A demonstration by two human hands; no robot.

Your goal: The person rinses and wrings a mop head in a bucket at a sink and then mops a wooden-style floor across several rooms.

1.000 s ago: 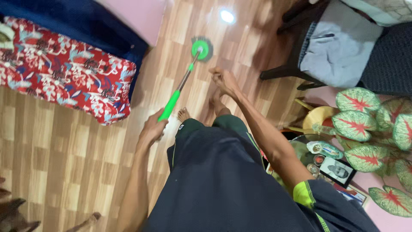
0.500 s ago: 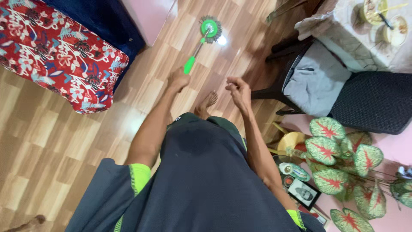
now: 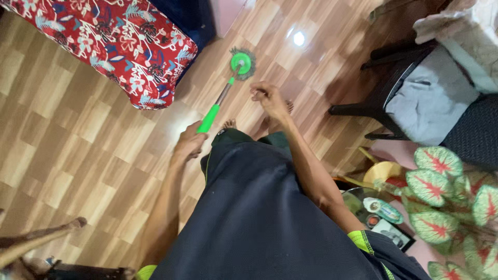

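Green mop (image 3: pixel 222 97) slants across the wood floor (image 3: pixel 78 140), its round head near the red floral cushion (image 3: pixel 122 36). Left hand (image 3: pixel 190 141) grips the handle; right hand (image 3: pixel 267 97) hangs loosely curled, holding nothing. Mopping is mid-stroke; the next sweep needs a steady push.

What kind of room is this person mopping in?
Most likely a room in a home: a wood-pattern floor, a red floral cushion, a dark chair with folded cloth on it, and a plant with pink-veined leaves. The left hand holds a green-handled mop.
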